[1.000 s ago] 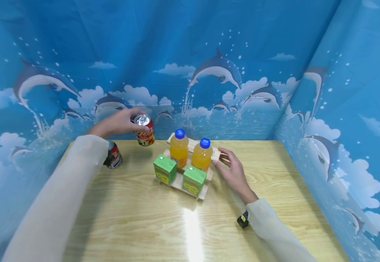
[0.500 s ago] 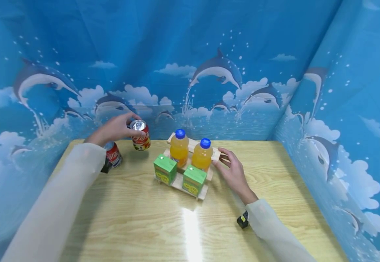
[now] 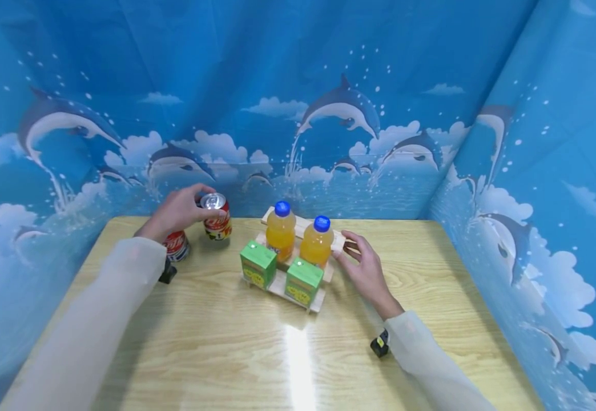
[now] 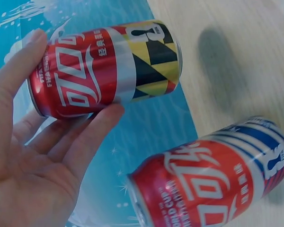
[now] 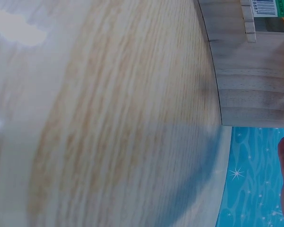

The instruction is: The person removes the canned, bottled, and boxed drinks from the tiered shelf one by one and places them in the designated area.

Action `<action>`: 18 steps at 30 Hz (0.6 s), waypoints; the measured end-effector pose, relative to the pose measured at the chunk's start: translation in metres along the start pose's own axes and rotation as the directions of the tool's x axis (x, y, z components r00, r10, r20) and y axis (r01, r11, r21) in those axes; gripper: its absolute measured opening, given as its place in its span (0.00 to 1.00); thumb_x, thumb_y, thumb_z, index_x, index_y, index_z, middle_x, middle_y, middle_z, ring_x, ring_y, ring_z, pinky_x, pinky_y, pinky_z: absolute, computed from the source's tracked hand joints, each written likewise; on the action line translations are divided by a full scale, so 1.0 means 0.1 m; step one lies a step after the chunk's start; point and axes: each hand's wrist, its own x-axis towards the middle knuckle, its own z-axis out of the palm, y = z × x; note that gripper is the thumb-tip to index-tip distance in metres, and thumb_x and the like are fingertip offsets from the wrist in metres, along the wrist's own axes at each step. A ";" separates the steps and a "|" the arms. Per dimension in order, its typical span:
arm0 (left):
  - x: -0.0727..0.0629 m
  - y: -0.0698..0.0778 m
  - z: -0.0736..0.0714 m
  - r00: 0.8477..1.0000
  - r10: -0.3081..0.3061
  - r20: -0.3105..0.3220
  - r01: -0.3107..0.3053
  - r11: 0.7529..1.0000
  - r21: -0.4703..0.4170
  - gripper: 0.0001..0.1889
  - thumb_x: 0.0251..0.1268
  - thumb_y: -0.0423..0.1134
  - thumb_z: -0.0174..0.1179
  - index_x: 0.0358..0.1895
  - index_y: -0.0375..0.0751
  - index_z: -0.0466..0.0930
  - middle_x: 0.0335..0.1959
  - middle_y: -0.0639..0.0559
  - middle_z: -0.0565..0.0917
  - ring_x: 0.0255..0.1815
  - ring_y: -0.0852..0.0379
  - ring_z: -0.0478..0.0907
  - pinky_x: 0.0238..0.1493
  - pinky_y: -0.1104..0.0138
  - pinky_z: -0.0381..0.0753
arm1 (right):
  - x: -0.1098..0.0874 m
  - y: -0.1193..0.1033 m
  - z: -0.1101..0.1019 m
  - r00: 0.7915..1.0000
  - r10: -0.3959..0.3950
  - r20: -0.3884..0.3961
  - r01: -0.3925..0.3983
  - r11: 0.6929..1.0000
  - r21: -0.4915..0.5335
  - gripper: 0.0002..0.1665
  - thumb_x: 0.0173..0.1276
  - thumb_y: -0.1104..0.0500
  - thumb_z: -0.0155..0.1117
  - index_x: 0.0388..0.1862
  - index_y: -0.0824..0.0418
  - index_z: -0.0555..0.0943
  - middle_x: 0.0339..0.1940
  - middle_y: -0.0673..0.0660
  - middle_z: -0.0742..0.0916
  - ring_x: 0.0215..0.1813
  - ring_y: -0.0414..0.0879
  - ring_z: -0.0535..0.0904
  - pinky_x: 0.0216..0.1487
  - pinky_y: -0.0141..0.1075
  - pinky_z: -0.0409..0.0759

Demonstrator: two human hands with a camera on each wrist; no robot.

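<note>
My left hand [image 3: 177, 212] grips a red soda can [image 4: 83, 71] with a yellow-and-black checkered band near its base. In the left wrist view the can's shadow lies apart from it on the table, so it hangs a little above the surface. A second red soda can [image 4: 203, 182] with blue and white stripes stands beside it, partly hidden by my left wrist in the head view. At the right end of the stepped wooden rack [image 3: 338, 242], my right hand [image 3: 367, 274] pinches the top step between thumb and fingers. Only a fingertip shows in the right wrist view.
Two orange juice bottles [image 3: 281, 228] with blue caps stand on the rack's middle step. Green juice boxes [image 3: 258, 264] sit on its front step. The wooden table [image 3: 216, 342] ends at a blue dolphin curtain [image 3: 257, 57] behind and at the sides.
My left hand has moved the checkered can left and lower, close to the striped can, which shows differently behind my wrist. My right hand and the rack have stayed put.
</note>
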 end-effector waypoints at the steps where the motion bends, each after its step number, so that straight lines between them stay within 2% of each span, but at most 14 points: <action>1: -0.01 0.00 0.01 1.000 -0.004 -0.001 0.004 1.000 0.000 0.45 0.69 0.64 0.73 0.80 0.42 0.68 0.71 0.31 0.79 0.70 0.32 0.78 0.68 0.36 0.81 | 0.00 0.00 0.00 1.000 -0.004 0.002 0.004 1.000 0.002 0.36 0.76 0.55 0.76 0.78 0.60 0.75 0.76 0.63 0.80 0.72 0.61 0.82 0.75 0.49 0.82; 7: -0.04 -0.04 0.10 0.999 -0.019 -0.026 0.019 1.000 -0.008 0.47 0.71 0.65 0.71 0.82 0.39 0.66 0.73 0.29 0.78 0.72 0.31 0.78 0.70 0.36 0.80 | 0.00 0.00 0.00 1.000 -0.012 0.009 0.012 1.000 0.004 0.36 0.77 0.54 0.75 0.79 0.61 0.74 0.76 0.63 0.80 0.72 0.62 0.81 0.75 0.49 0.82; 18: -0.08 -0.15 0.23 0.997 -0.009 -0.070 0.008 1.000 -0.014 0.44 0.73 0.65 0.69 0.80 0.39 0.68 0.70 0.31 0.81 0.66 0.33 0.83 0.62 0.40 0.86 | 0.00 0.02 0.01 1.000 -0.013 0.004 0.013 1.000 0.002 0.36 0.77 0.53 0.75 0.78 0.61 0.74 0.76 0.62 0.80 0.73 0.62 0.81 0.76 0.48 0.82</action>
